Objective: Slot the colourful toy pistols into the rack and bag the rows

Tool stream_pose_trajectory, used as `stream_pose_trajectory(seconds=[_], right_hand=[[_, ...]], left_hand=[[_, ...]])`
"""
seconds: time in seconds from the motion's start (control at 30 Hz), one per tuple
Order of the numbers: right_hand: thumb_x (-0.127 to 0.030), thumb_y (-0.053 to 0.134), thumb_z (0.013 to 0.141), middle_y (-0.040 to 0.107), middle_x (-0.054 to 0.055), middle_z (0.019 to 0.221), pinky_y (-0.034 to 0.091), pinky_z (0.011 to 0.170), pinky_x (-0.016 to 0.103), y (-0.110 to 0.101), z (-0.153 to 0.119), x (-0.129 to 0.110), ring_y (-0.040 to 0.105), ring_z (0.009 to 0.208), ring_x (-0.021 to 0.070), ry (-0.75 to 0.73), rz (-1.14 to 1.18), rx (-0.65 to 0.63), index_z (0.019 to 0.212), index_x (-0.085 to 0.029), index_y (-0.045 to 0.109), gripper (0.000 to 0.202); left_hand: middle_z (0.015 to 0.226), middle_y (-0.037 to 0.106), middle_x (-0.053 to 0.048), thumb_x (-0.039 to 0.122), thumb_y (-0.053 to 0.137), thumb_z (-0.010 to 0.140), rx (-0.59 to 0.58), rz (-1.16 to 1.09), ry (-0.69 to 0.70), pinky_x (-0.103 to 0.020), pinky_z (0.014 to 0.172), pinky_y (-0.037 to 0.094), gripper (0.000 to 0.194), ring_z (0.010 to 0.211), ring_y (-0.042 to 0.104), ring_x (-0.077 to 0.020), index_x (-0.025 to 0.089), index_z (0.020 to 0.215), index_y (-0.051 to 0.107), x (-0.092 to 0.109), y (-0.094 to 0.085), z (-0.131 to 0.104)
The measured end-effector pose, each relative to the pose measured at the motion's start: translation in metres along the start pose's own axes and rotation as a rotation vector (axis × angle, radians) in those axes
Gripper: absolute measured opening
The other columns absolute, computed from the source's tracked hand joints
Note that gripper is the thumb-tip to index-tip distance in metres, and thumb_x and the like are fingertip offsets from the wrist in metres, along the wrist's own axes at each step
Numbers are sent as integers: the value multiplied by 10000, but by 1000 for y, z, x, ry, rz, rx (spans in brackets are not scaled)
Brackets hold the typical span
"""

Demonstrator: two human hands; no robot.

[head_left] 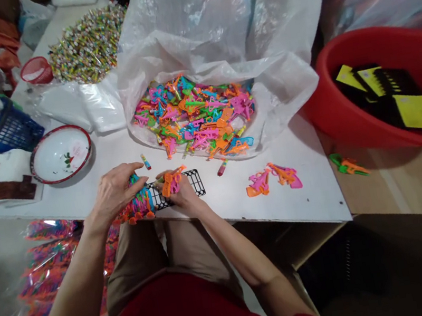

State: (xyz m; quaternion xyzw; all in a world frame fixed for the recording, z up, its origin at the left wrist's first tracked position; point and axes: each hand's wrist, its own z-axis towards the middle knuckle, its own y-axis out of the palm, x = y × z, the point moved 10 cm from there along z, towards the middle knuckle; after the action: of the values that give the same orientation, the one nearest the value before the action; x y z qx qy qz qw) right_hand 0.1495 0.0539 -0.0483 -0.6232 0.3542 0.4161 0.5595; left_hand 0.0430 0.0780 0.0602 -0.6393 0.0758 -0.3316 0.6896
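Observation:
My left hand (117, 187) curls around a black plastic rack's left end, which is packed with small colourful plastic toys (140, 202); its thumb and forefinger stretch over them, while its other fingers are partly hidden. Between the fingers of my right hand (185, 196) is an orange-and-pink plastic toy (173, 180), somewhat gun-shaped, above the bare part of the black rack (197, 180). The rack lies at the table's front edge. Just beyond my left fingertips lies a small candy tube (146, 161); another tube (222, 167) is right of the rack.
A plastic sack (287, 82) spills mixed toys (196, 115) behind my hands. Loose toys (272, 177) lie at right, near a red tub (372, 41) with black racks and yellow cards. At left are an enamel bowl (48, 157), a blue basket (17, 127) and a candy-tube heap (91, 43).

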Motion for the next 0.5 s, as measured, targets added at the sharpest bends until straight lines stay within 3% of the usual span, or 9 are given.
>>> stream_pose_trajectory(seconds=[0.13, 0.3, 0.5], right_hand=[[-147, 540, 860, 656, 50, 1005, 471, 818, 243, 19, 9, -10, 625, 912, 163, -121, -178, -135, 1007, -178, 592, 159], [-199, 452, 937, 619, 106, 1030, 484, 775, 292, 33, 13, -16, 608, 890, 207, -93, -491, -213, 1059, -160, 561, 169], [-117, 425, 921, 630, 132, 1007, 486, 757, 314, 38, 11, -33, 616, 854, 222, -135, -571, -287, 1068, -101, 569, 206]], left_hand=[[894, 679, -43, 516, 495, 917, -5, 21, 3, -281, 761, 466, 423, 812, 643, -179, 190, 1152, 628, 0, 0, -1], [942, 684, -56, 626, 525, 862, -42, -10, 36, -287, 797, 472, 558, 851, 648, -191, 189, 1198, 607, 0, 1, -1], [950, 708, -64, 623, 464, 895, -23, -54, -19, -280, 798, 479, 525, 853, 661, -192, 184, 1119, 645, -3, -2, -2]])
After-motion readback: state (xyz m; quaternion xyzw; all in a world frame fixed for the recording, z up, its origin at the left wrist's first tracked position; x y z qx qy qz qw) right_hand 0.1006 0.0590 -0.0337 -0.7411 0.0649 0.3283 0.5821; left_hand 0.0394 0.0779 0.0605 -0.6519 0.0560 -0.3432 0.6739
